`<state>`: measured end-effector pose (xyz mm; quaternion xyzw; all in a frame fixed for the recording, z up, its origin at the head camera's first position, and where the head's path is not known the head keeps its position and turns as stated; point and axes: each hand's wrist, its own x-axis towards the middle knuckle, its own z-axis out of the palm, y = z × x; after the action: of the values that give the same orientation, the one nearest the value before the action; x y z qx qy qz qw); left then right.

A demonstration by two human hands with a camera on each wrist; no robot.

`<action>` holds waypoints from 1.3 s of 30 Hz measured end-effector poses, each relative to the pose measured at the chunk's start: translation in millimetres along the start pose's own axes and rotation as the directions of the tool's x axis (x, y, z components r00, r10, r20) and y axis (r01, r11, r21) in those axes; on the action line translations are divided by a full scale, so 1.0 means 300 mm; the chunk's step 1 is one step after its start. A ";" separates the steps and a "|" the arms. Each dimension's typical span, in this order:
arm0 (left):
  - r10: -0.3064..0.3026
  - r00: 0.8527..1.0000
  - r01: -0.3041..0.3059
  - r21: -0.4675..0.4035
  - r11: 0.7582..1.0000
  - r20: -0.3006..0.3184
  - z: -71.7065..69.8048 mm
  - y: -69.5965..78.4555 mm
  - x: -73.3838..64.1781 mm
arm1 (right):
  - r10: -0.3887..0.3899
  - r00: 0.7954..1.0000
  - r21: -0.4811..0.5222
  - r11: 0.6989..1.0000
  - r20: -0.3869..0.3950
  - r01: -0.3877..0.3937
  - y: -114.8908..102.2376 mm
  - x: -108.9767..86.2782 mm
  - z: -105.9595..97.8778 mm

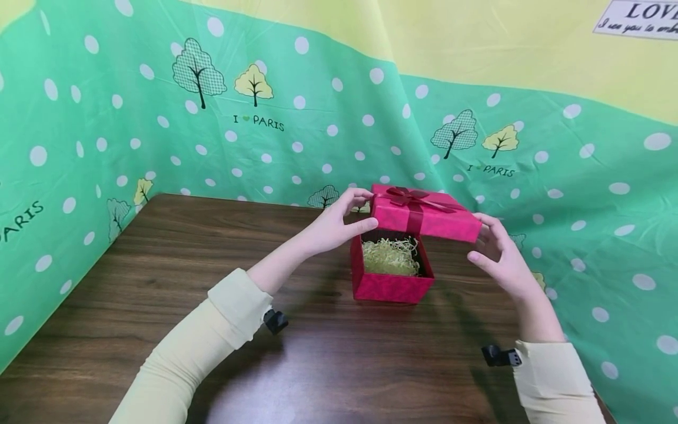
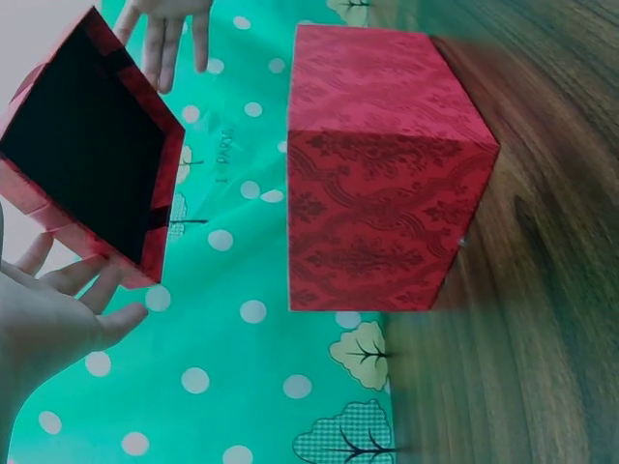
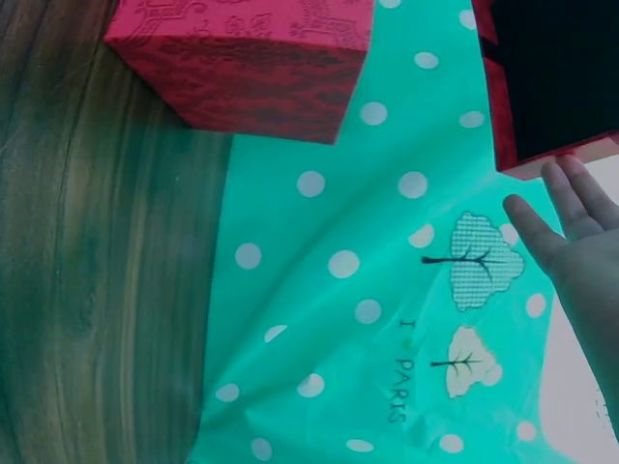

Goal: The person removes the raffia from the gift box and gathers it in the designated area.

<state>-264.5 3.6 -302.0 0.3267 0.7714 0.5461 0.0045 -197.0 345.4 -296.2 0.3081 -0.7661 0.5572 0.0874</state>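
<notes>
A red gift box [image 1: 392, 290] with a damask-like pattern stands on the table with its top uncovered, pale shredded filler [image 1: 389, 257] inside. Above it, tilted down to the right, is its red lid [image 1: 450, 225] with a dark red ribbon bow [image 1: 410, 196]. My left hand [image 1: 336, 224] holds the lid's left end. At the right end, my right hand [image 1: 503, 259] holds the lid with its fingers, the thumb apart from it. The left wrist view shows the lid's dark inside [image 2: 87, 145]; the right wrist view shows fingers [image 3: 571, 198] against its edge.
The brown wooden table [image 1: 159, 282] reaches back to a green polka-dot cloth [image 1: 349, 135] printed with trees. Small black cameras sit at the left cuff [image 1: 275, 321] and the right cuff [image 1: 498, 355].
</notes>
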 end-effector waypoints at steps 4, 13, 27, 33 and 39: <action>0.012 0.999 -0.014 -0.045 0.999 -0.031 0.000 0.020 0.003 | -0.042 0.999 0.048 0.998 0.008 0.042 -0.015 0.003 0.004; 0.057 0.996 -0.067 -0.146 0.987 -0.068 0.012 0.074 0.001 | -0.107 0.994 0.082 0.991 -0.035 0.110 -0.055 0.007 0.006; 0.096 0.995 -0.096 -0.128 0.987 0.000 0.049 0.134 -0.015 | -0.179 0.977 0.092 0.978 -0.113 0.190 -0.112 -0.002 -0.026; 0.116 0.993 -0.112 -0.134 0.985 0.018 0.066 0.159 -0.025 | -0.214 0.965 0.090 0.969 -0.149 0.229 -0.128 -0.005 -0.036; 0.136 0.990 -0.133 -0.104 0.986 0.021 0.088 0.167 -0.025 | -0.281 0.950 0.202 0.931 -0.140 0.305 -0.131 -0.002 -0.041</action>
<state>-224.0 31.5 -272.9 0.3850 0.7185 0.5792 -0.0051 -176.7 349.4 -260.4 0.3961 -0.6389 0.6355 0.1763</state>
